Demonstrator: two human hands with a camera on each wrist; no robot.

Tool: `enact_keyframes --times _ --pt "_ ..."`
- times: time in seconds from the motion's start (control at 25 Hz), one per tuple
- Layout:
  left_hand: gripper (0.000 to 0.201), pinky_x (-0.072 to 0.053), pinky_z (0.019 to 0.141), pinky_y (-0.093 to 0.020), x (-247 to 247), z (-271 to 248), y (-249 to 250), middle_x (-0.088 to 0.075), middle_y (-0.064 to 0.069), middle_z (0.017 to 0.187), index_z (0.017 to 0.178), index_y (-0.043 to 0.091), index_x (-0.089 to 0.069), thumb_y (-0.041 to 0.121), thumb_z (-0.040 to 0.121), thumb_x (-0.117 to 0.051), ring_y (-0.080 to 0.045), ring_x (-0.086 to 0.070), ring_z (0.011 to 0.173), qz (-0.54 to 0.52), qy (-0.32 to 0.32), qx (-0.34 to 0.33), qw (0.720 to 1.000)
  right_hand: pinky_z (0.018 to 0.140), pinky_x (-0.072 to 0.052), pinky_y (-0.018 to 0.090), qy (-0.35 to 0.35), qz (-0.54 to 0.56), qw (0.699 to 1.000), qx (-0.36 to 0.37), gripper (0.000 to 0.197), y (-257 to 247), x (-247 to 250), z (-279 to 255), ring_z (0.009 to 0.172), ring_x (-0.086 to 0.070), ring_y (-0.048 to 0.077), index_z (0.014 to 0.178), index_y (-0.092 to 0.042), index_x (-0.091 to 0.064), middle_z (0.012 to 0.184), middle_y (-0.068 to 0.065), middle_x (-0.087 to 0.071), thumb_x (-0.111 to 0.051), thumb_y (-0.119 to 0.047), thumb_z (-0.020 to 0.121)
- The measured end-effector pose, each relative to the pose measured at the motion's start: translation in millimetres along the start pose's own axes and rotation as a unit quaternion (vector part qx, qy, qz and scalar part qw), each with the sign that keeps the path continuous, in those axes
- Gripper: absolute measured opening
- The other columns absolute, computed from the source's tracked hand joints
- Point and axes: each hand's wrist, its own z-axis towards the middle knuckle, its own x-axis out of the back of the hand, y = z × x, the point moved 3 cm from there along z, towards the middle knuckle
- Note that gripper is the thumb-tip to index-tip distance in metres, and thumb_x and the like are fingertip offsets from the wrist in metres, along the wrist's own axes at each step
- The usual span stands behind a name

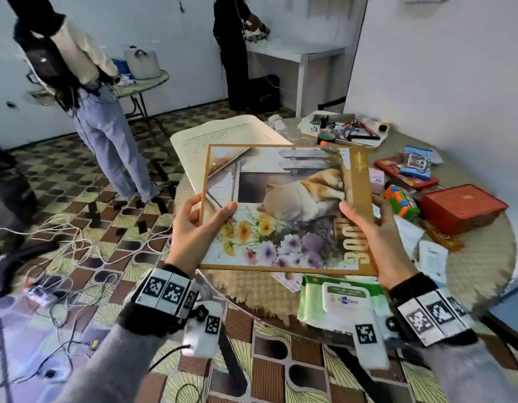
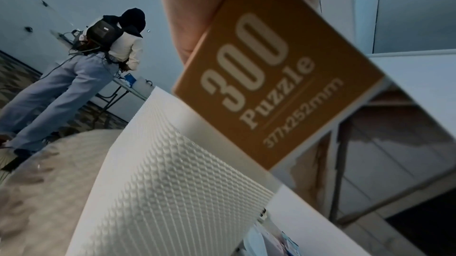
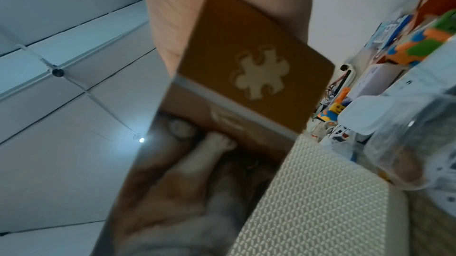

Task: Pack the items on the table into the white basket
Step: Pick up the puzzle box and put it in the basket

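You hold the 300-piece puzzle box (image 1: 284, 207) flat in the air with both hands, above the near part of the round counter (image 1: 481, 266) and the near edge of the white basket (image 1: 223, 132). Your left hand (image 1: 194, 228) pinches its left edge, thumb on the lid and fingers underneath; your right hand (image 1: 368, 225) has the same grip on the right edge. A green wet-wipes pack (image 1: 342, 301) lies below the box, and an orange box (image 1: 458, 207) and a toy truck (image 1: 401, 200) lie to the right.
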Motion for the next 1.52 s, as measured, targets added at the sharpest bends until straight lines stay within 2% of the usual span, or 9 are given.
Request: enact_keyframes --times 0.12,0.32,0.44,0.76,1.0,1.12,1.36,1.44,1.52 --pt "0.054 -0.054 0.06 -0.018 37.5 36.6 6.2 -0.07 -0.001 0.084 0.118 0.009 -0.053 0.03 0.075 -0.077 -0.002 -0.067 0.063 0.007 0.003 -0.007 1.0 0.075 -0.056 0.035 0.013 0.006 1.0 0.008 0.057 4.2 -48.5 12.1 0.081 -0.071 0.017 0.125 -0.025 -0.045 0.101 0.002 -0.07 -0.075 -0.031 0.077" --pt "0.056 -0.055 0.063 -0.02 72.9 83.1 7.7 -0.072 0.001 0.087 0.117 0.013 -0.054 0.036 0.072 -0.077 -0.004 -0.07 0.069 0.019 -0.001 -0.01 1.0 0.065 -0.056 0.028 0.024 0.016 1.0 0.008 0.056 6.4 -101.6 30.7 0.079 -0.071 0.016 0.125 -0.026 -0.045 0.101 0.002 -0.07 -0.075 -0.03 0.077" --pt "0.05 -0.054 0.058 -0.018 80.8 110.5 8.7 -0.071 0.001 0.085 0.111 0.017 -0.055 0.037 0.071 -0.077 -0.004 -0.07 0.069 0.02 -0.001 -0.011 1.0 0.071 -0.056 0.033 0.032 0.012 0.999 0.013 0.056 3.4 -122.0 50.9 0.079 -0.071 0.016 0.122 -0.025 -0.045 0.104 0.005 -0.069 -0.076 -0.029 0.077" --pt "0.058 -0.059 0.066 -0.029 67.7 196.8 19.9 -0.074 0.001 0.081 0.117 0.013 -0.054 0.037 0.07 -0.079 -0.014 -0.072 0.075 -0.006 0.012 -0.017 1.0 0.097 -0.049 0.046 0.024 -0.032 0.997 0.058 0.063 -17.2 -150.0 136.8 0.102 -0.066 0.021 0.123 -0.027 -0.044 0.116 0.003 -0.064 -0.079 -0.04 0.072" --pt "0.053 -0.055 0.057 -0.02 50.3 258.5 42.3 -0.071 -0.002 0.09 0.115 0.014 -0.052 0.035 0.073 -0.077 -0.009 -0.071 0.071 -0.006 0.012 -0.051 0.999 0.084 -0.055 0.033 0.023 -0.06 0.991 0.114 0.057 -50.2 -165.9 192.1 0.092 -0.067 0.015 0.123 -0.027 -0.042 0.111 0.002 -0.064 -0.074 -0.037 0.077" --pt "0.061 -0.055 0.058 -0.021 40.9 290.7 45.9 -0.071 -0.003 0.094 0.116 0.013 -0.053 0.039 0.067 -0.079 -0.01 -0.072 0.074 -0.004 0.009 -0.064 0.998 0.069 -0.054 0.017 0.038 -0.067 0.99 0.122 0.053 -55.2 -169.6 212.7 0.084 -0.069 0.007 0.122 -0.028 -0.04 0.112 0.001 -0.063 -0.072 -0.035 0.08" --pt "0.073 -0.055 0.06 -0.017 9.8 364.6 35.1 -0.067 0.001 0.101 0.122 0.014 -0.048 0.047 0.063 -0.075 -0.008 -0.069 0.082 0.043 -0.067 -0.091 0.993 0.073 -0.042 0.007 0.082 -0.106 0.981 0.138 0.059 -61.4 -173.8 252.6 0.069 -0.054 -0.025 0.131 -0.029 -0.027 0.096 -0.026 -0.054 -0.066 -0.027 0.087" --pt "0.07 -0.055 0.059 -0.016 -2.2 397.4 31.1 -0.065 0.003 0.102 0.122 0.016 -0.044 0.045 0.065 -0.074 -0.007 -0.068 0.083 0.069 -0.108 -0.1 0.987 0.089 -0.044 0.019 0.116 -0.117 0.976 0.143 0.06 -61.7 -176.4 268.0 0.076 -0.056 -0.02 0.131 -0.029 -0.026 0.091 -0.027 -0.054 -0.067 -0.026 0.086" --pt "0.062 -0.055 0.057 -0.017 -16.5 429.0 27.3 -0.063 0.004 0.1 0.12 0.02 -0.041 0.041 0.071 -0.073 -0.007 -0.068 0.081 0.089 -0.16 -0.108 0.977 0.091 -0.046 0.025 0.154 -0.124 0.969 0.149 0.057 -58.3 -178.2 281.5 0.089 -0.058 -0.008 0.126 -0.027 -0.029 0.095 -0.021 -0.058 -0.068 -0.028 0.084"
